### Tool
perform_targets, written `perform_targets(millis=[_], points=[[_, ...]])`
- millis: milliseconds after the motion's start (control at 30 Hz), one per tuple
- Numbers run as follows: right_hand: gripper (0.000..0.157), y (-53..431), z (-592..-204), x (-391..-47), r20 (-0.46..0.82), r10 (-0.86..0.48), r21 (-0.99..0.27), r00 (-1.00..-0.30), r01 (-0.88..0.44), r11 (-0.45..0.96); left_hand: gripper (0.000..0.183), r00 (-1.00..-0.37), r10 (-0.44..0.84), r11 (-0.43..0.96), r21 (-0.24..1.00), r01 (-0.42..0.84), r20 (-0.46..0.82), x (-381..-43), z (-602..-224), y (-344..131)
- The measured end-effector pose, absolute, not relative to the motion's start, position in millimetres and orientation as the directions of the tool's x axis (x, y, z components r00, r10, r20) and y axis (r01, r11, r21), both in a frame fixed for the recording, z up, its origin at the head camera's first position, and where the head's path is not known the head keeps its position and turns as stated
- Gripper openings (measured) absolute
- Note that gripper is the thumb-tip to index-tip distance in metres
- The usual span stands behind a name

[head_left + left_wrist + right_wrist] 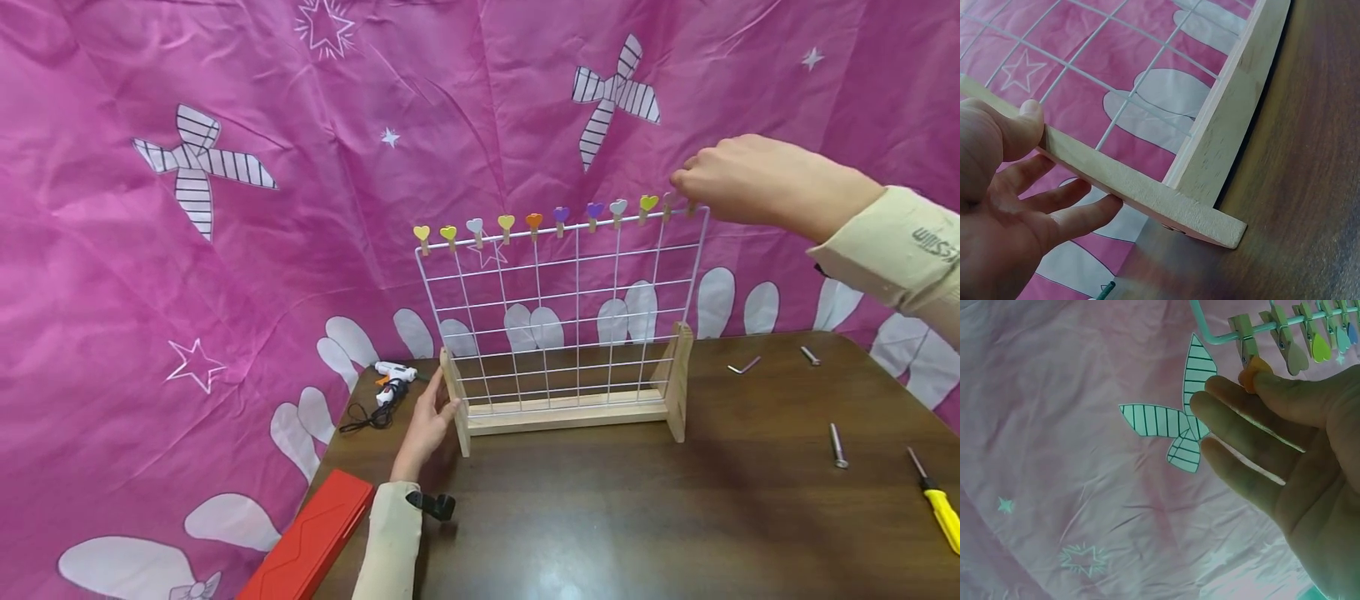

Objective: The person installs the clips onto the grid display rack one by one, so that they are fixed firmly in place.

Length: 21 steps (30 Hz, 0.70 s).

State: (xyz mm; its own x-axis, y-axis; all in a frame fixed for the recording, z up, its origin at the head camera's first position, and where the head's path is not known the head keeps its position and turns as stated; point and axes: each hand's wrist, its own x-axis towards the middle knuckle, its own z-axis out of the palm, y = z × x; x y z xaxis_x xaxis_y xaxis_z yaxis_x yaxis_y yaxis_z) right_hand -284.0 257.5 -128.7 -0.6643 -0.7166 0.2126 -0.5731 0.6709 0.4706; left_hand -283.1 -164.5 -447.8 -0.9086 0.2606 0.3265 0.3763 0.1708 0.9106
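Observation:
A white wire grid stands upright in a wooden stand (pixel 570 417) on the table. My left hand (pixel 426 429) grips the stand's left side post (pixel 1141 187), thumb on one face and fingertips against the other. At the grid's top right corner, my right hand (pixel 1297 437) pinches the orange heart of a wooden clothespin (pixel 1245 334) between thumb and forefinger; this clothespin sits on the top wire. Several more heart clothespins line that wire, among them a yellow-green one (pixel 1320 349) and a pale one (pixel 1297 359). From the head view, my right hand partly hides the pinched clothespin.
On the brown table (pixel 585 517), a glue gun (pixel 396 372) with its cord lies left of the stand, and a red box (pixel 315 533) lies nearer. To the right are a hex key (pixel 745 367), two bolts (pixel 837 446) and a yellow screwdriver (pixel 941 512). Pink cloth hangs behind.

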Motion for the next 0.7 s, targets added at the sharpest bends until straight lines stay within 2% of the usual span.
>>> perform_targets(millis=[267,333,500,700], points=[[0.006,262,-130,-272,0.306,-0.610,0.356,-0.731,-0.506,0.786,0.067,-0.905,0.252,0.177,0.903,0.392,0.343,-283,-445,-165],[0.009,264,-133,-267,0.352,-0.584,0.324,-0.732,-0.490,0.809,0.066,-0.903,0.254,0.187,0.898,0.398,0.348,-283,-442,-164],[0.033,273,-154,-255,0.517,-0.519,0.252,-0.681,-0.458,0.852,0.064,-0.912,0.258,0.254,0.888,0.383,0.319,-288,-427,-166],[0.062,288,-200,-251,0.680,-0.412,0.147,-0.606,-0.438,0.887,0.069,-0.924,0.150,0.411,0.828,0.382,0.352,-300,-417,-177]])
